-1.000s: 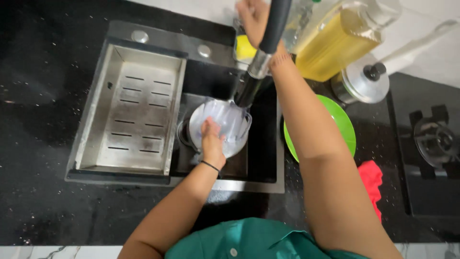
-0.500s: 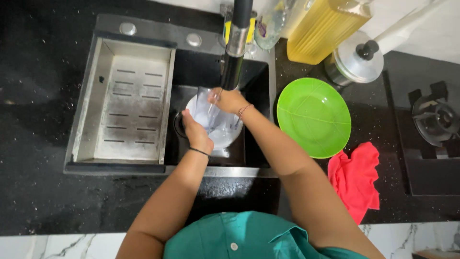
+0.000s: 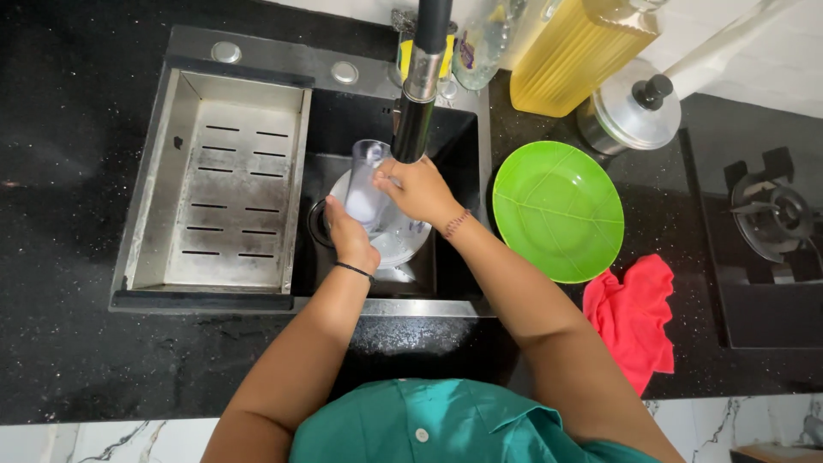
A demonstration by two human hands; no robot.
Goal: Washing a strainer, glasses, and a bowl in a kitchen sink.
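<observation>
My left hand [image 3: 350, 239] grips a clear drinking glass [image 3: 366, 178] from below, tilted over the black sink basin [image 3: 343, 120]. My right hand [image 3: 417, 189] rests on the glass's side and rim, just under the black and steel tap spout [image 3: 417, 103]. Below the glass lies a clear plate or lid [image 3: 403, 240] in the basin. Whether water runs from the tap is unclear.
A steel slotted drain tray [image 3: 219, 184] fills the sink's left half. On the black counter to the right lie a green leaf-patterned plate [image 3: 557, 210], a red cloth [image 3: 634, 317], a steel pot lid [image 3: 634, 107] and a yellow oil bottle [image 3: 583, 51]. A gas burner [image 3: 771, 214] sits far right.
My right hand came down from the tap to the glass in the basin. The glass has been tipped up from among the dishes, and my view has shifted slightly.
</observation>
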